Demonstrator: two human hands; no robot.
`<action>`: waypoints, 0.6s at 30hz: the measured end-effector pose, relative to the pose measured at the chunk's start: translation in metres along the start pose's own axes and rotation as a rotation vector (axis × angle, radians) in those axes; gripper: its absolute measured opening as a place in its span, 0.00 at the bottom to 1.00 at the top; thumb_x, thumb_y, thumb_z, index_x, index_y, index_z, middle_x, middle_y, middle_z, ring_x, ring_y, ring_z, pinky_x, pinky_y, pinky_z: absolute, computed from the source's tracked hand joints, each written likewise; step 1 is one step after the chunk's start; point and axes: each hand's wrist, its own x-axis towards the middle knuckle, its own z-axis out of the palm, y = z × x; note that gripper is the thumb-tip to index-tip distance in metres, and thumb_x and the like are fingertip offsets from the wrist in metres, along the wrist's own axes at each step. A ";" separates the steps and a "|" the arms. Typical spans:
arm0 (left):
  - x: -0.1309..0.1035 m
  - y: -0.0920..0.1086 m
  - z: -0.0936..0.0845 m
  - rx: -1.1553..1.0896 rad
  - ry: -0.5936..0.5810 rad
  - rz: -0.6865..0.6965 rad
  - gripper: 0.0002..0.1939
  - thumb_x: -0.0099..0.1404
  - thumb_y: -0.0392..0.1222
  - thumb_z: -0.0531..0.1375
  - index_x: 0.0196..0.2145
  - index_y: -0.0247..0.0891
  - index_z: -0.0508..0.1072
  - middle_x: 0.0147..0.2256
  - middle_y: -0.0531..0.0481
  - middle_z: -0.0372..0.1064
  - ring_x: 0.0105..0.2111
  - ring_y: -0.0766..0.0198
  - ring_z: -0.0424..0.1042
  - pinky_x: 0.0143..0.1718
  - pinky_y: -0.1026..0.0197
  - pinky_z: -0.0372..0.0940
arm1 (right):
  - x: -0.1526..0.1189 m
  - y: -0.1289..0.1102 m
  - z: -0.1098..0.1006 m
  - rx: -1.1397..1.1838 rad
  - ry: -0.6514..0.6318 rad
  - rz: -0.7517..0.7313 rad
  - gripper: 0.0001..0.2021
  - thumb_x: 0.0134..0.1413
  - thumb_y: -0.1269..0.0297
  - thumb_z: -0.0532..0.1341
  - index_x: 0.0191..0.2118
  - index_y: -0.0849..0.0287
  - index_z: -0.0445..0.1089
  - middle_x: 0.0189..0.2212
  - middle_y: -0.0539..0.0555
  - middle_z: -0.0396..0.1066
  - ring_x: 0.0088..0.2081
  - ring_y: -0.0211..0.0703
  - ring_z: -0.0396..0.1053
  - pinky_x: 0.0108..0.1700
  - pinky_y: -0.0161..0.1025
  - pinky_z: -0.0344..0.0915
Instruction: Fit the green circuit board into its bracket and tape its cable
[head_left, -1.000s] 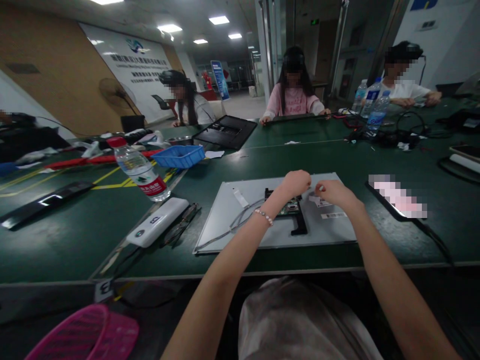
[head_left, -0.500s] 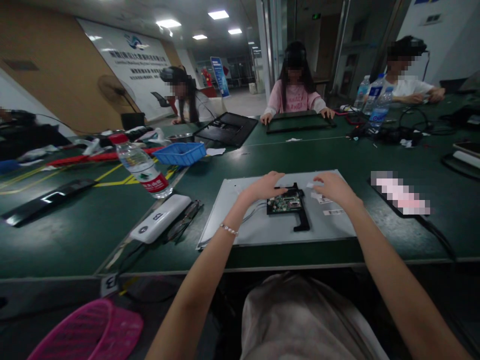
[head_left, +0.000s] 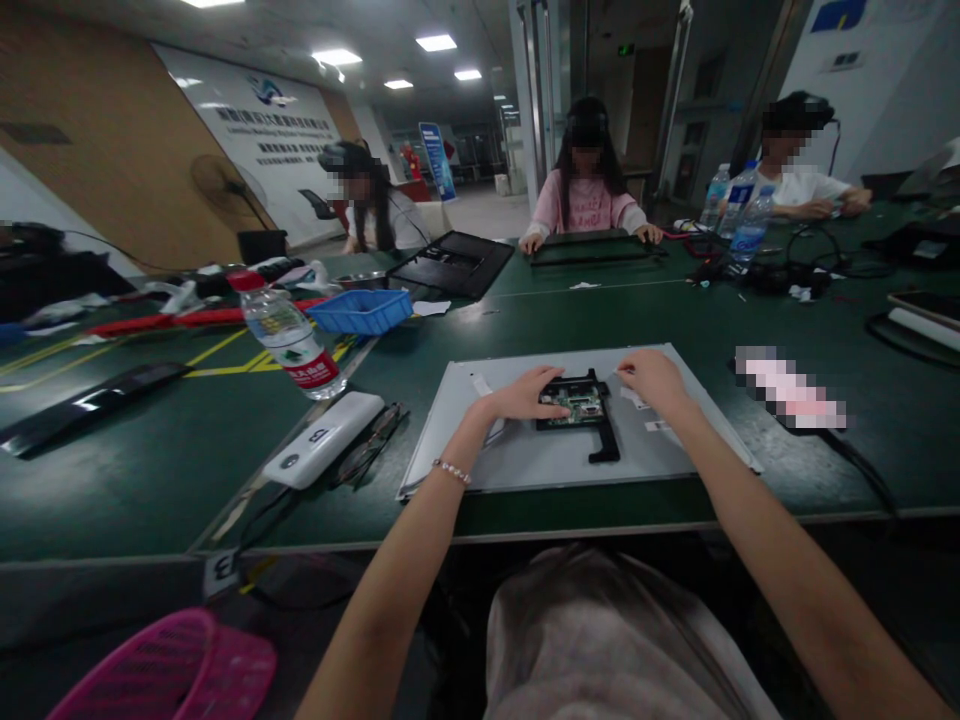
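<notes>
A flat grey display panel (head_left: 510, 467) lies on the table in front of me. On it sits a black bracket (head_left: 604, 440) framing a green circuit board (head_left: 581, 403). My left hand (head_left: 521, 395) reaches over the left side of the board, its thumb and fingers apart, the thumb on or just above the board. My right hand (head_left: 654, 380) is to the right of the bracket, thumb and fingertips pinched together. A small whitish bit shows at those fingertips, too small to name. White labels (head_left: 634, 398) lie on the panel below this hand.
To the left are a water bottle (head_left: 294, 345), a white power bank (head_left: 325, 438), eyeglasses (head_left: 371, 445) and a blue tray (head_left: 361, 312). A phone-like slab (head_left: 791, 392) with a cable lies right. People sit across the table; one person's hands (head_left: 531, 244) touch a black frame (head_left: 600, 250).
My left hand has lowered slightly, and its thumb now shows over the board. The fingers of my right hand have closed into a pinch near the labels. The view has shifted slightly.
</notes>
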 end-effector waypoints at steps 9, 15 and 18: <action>0.001 -0.007 0.001 0.048 0.002 0.016 0.44 0.58 0.65 0.57 0.62 0.31 0.55 0.63 0.34 0.49 0.63 0.49 0.51 0.63 0.52 0.48 | -0.001 -0.022 -0.010 0.000 0.073 -0.056 0.11 0.60 0.66 0.56 0.42 0.59 0.76 0.41 0.58 0.76 0.43 0.47 0.72 0.42 0.38 0.63; 0.000 -0.005 0.002 0.050 0.016 0.021 0.43 0.58 0.64 0.58 0.61 0.30 0.56 0.63 0.34 0.50 0.63 0.48 0.51 0.64 0.51 0.47 | 0.018 -0.054 -0.015 -0.083 -0.009 -0.303 0.10 0.60 0.66 0.57 0.41 0.58 0.76 0.42 0.57 0.75 0.44 0.47 0.71 0.43 0.37 0.63; 0.000 -0.003 0.002 0.048 0.018 0.030 0.42 0.59 0.63 0.57 0.61 0.31 0.56 0.62 0.35 0.51 0.63 0.49 0.52 0.64 0.52 0.48 | 0.026 -0.057 -0.010 -0.138 -0.065 -0.370 0.10 0.59 0.68 0.57 0.39 0.59 0.77 0.41 0.58 0.75 0.43 0.48 0.71 0.42 0.37 0.63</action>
